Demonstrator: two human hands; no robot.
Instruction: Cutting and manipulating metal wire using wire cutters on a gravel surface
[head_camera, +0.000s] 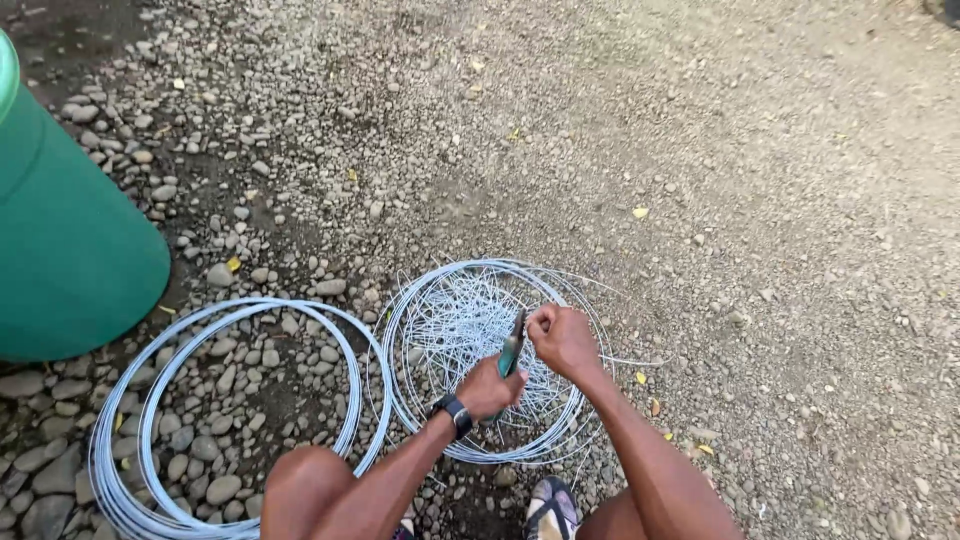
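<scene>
Over the wire coil, pliers seemingly point up, left hand gripping.

Silvery-white wire coils, green barrel, teal-handled pliers, grey gravel.

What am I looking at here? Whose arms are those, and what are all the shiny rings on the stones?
This single picture comes from a camera worn on a person's head, looking down, so the arms are that person's own. They crouch on grey gravel ground. The left hand, with a black wristwatch, grips teal-handled pliers. The right hand pinches thin wire. Below lies a round coil of silvery wire with tangled cut pieces inside. A bigger silvery wire coil lies beside a green plastic barrel.
</scene>
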